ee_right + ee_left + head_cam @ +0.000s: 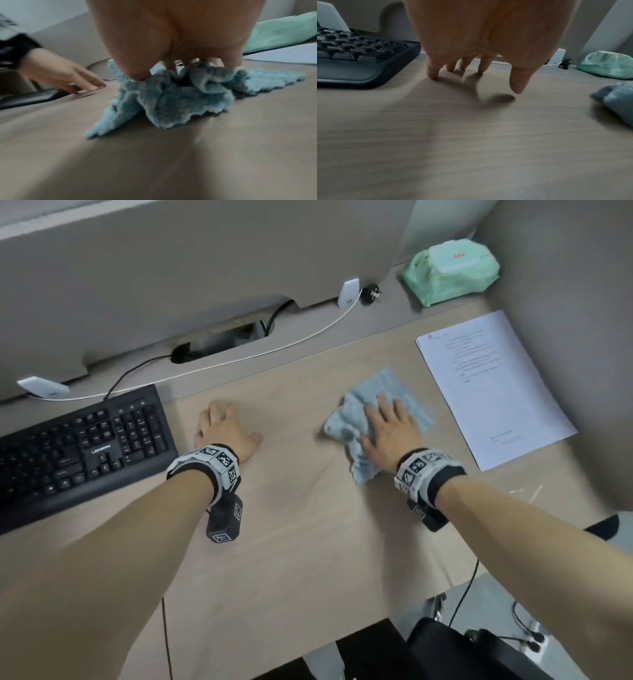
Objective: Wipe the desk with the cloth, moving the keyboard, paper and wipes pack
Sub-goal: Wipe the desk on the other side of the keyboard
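Note:
A crumpled light-blue cloth (383,392) (171,97) lies on the wooden desk (291,525), right of centre. My right hand (376,422) (154,73) presses down on it with spread fingers, and the cloth looks motion-blurred. My left hand (233,422) (484,79) holds nothing; its fingertips (433,75) rest on the bare desk just right of the black keyboard (78,446) (359,60). A printed sheet of paper (493,388) lies flat right of the cloth. The green wipes pack (448,272) (607,65) sits in the far right corner.
Grey partition walls close off the back and right. A white cable (274,350), a black plug (371,294) and a cable hole (222,337) run along the back. The desk's front edge is near me, with a black chair (462,652) below.

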Motion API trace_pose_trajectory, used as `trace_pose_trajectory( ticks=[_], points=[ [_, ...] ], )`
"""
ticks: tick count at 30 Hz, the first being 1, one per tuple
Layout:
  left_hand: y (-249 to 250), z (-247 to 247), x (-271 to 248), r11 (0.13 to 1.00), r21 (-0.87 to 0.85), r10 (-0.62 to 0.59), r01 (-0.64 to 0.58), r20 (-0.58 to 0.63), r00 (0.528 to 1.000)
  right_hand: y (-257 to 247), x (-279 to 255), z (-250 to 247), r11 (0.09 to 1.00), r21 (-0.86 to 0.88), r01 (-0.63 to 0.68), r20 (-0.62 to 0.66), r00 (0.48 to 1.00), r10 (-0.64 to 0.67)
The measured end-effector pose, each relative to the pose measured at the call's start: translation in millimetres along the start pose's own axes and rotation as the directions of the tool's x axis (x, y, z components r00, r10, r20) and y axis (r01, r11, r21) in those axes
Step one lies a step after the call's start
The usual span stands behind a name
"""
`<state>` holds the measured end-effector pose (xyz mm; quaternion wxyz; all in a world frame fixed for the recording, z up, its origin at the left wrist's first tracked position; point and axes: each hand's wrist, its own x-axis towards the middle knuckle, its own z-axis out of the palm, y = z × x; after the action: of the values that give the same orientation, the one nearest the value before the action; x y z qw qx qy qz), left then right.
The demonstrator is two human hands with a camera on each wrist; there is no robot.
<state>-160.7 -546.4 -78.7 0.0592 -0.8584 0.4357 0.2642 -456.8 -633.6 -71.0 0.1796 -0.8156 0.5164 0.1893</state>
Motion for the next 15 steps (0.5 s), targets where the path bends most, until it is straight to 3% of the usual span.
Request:
trace_pose_trajectory(
  ticks=[2,4,6,8,10,13,15],
  points=[
    [4,1,2,1.0,0.015,-0.009,0.009,0.015,1.0,0,21,-5,0.999,0.012,-0.052,-0.032,0.998,0.053],
    [6,-1,5,0.999,0.029,-0.02,0.018,0.041,0.999,-20,21,-1,1.0,-0.023,-0.012,-0.028,1.0,0.011],
    [4,-6,7,0.999,0.047,-0.009,0.006,0.066,0.998,-45,-1,12,0.978,-0.095,0.186,0.019,0.983,-0.185],
    [1,-10,8,0.997,0.08,0.0,-0.006,0.077,0.997,-52,-25,24,0.911,-0.147,0.385,0.113,0.922,-0.371],
    [-1,-15,5,0.996,0.09,0.008,-0.015,0.082,0.997,-35,-22,21,0.87,-0.197,0.453,0.134,0.891,-0.434],
    [1,-21,-2,0.997,0.076,0.014,-0.021,0.09,0.996,5,16,2,0.96,-0.171,0.221,0.055,0.975,-0.214],
    [3,-25,-7,0.998,0.065,-0.001,-0.005,0.087,0.996,14,47,-17,0.996,-0.09,0.026,0.0,1.0,-0.026]
  ],
)
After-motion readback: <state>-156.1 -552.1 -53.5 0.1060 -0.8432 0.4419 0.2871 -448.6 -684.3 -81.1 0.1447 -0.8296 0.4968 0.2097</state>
